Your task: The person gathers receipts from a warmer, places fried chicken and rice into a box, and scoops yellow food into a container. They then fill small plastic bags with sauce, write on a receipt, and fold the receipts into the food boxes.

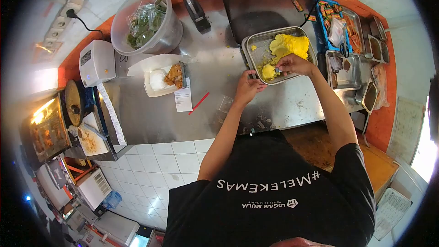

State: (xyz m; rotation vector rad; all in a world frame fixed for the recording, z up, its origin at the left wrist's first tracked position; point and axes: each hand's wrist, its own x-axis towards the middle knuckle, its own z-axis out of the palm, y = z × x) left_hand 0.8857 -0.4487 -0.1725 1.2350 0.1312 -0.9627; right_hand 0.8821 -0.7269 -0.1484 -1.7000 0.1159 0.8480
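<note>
A metal tray (256, 48) on the steel counter holds a large mound of yellow food (292, 45) and a smaller yellow clump (270, 71) at its near side. My right hand (295, 65) is over the tray, its fingers pinched on a small grey utensil (277, 69) at the smaller clump; the utensil's full shape is hidden. At the tray's near left corner, my left hand (248, 86) has its thumb and fingers closed around the rim. Left of my hands, an open paper food box (153, 92) contains white rice (158, 80) and a browned piece of food (174, 76).
A clear bucket of green leaves (146, 23) stands at the back left, beside a receipt printer (97, 62). A stapler (197, 13) lies nearby. Right of the tray are a blue basket of packets (329, 18) and metal containers (350, 71). A receipt (184, 98) lies by the box.
</note>
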